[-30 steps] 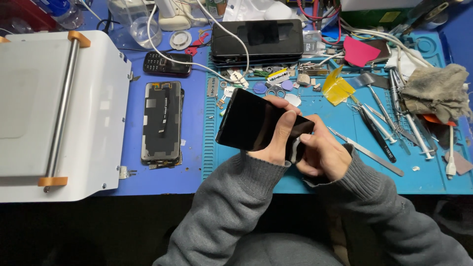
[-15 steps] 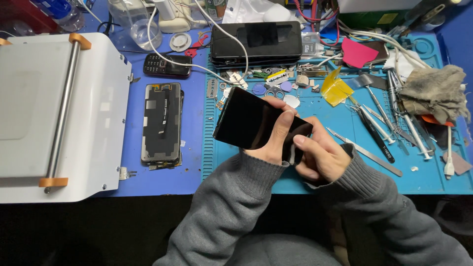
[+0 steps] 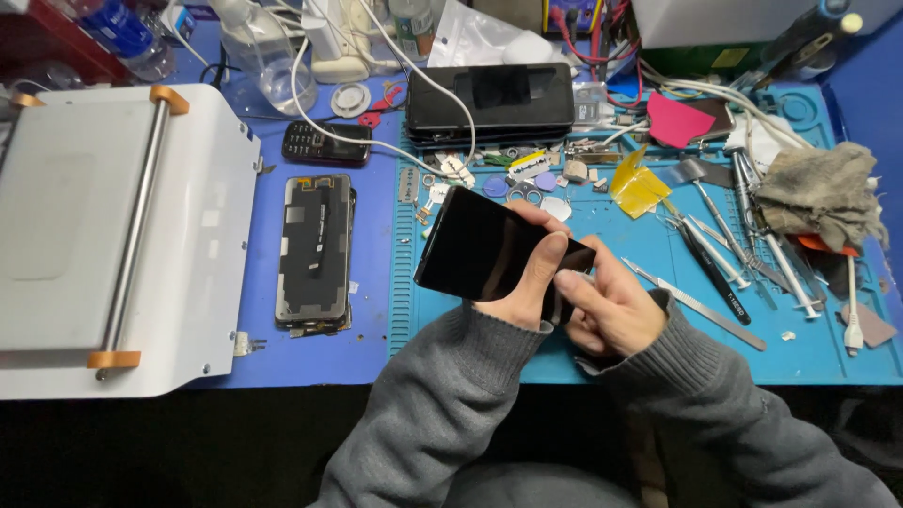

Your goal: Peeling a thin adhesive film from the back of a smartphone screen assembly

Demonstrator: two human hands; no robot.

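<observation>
left hand [image 3: 527, 282] grips the dark phone [image 3: 489, 246] above the blue surface [image 3: 658, 254], right hand [image 3: 611, 306] pinching its near end; likely edge inspection, next needs steady grip.

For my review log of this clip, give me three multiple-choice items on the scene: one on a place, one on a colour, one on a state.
1. Where does the opened phone with its dark inner parts showing lie?
A. between the white flat machine with a steel roller bar and the teal ridged work mat
B. on the grey crumpled rag
C. in the right hand

2. What colour is the crumpled piece of film on the mat?
A. green
B. yellow
C. white

3. How is the black glossy phone held?
A. flat on the mat
B. lifted off the mat, gripped by the left hand
C. clamped in the machine

Answers: 1 A, it rests on the blue surface beside the machine. 2 B, plainly yellow. 3 B, left fingers wrap its edge while the right hand works at its lower end.
</observation>
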